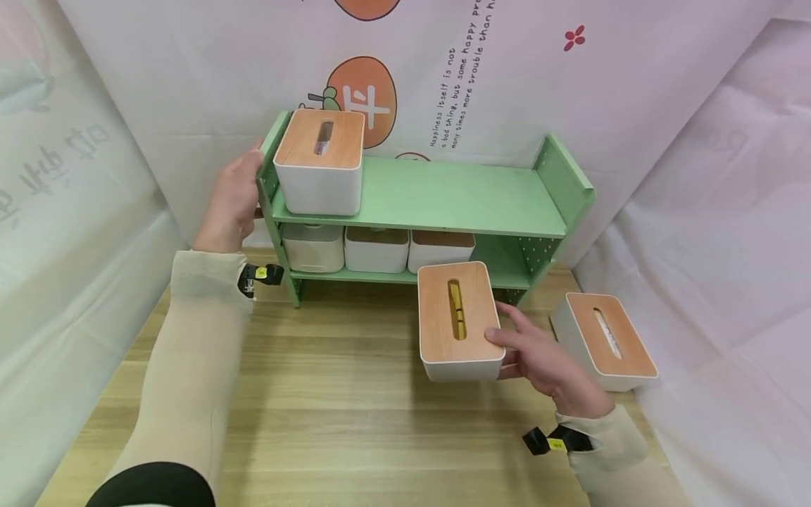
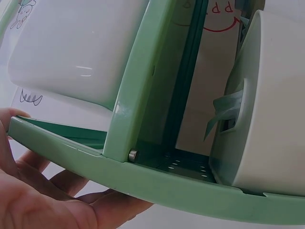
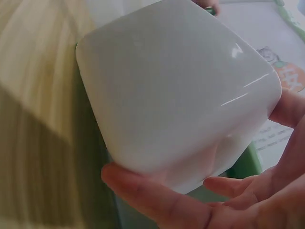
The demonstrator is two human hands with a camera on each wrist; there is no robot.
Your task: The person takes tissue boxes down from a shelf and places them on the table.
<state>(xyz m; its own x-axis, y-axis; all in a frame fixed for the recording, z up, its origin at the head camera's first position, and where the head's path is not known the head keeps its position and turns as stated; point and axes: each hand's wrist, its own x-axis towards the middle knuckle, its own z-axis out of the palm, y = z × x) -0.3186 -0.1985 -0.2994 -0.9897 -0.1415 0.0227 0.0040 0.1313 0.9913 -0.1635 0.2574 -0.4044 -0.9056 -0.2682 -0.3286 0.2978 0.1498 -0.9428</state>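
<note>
Cream left sleeve (image 1: 196, 359) nearest head camera, lower left, rounded black item (image 1: 152, 484) overlapping its end. Left hand (image 1: 233, 193): curled round the left side panel of a green two-tier shelf (image 1: 443, 197), fingers on the outer face. Right hand (image 1: 548, 362): pinching a yellow-filled tissue box (image 1: 437, 317) by its right side, thumb on the wood-grain lid, fingers spread along the white wall; box held above the wood-grain surface (image 1: 304, 422), in front of the shelf, right of centre. Upper tier: wood-lidded tissue box (image 1: 319, 186) beside left panel. Lower tier, left to right: pale-lidded box (image 1: 313, 253), two brown-topped white boxes (image 1: 376, 257). Far right, on the surface: second wood-lidded tissue box (image 1: 617, 331), white contents visible in slot.
</note>
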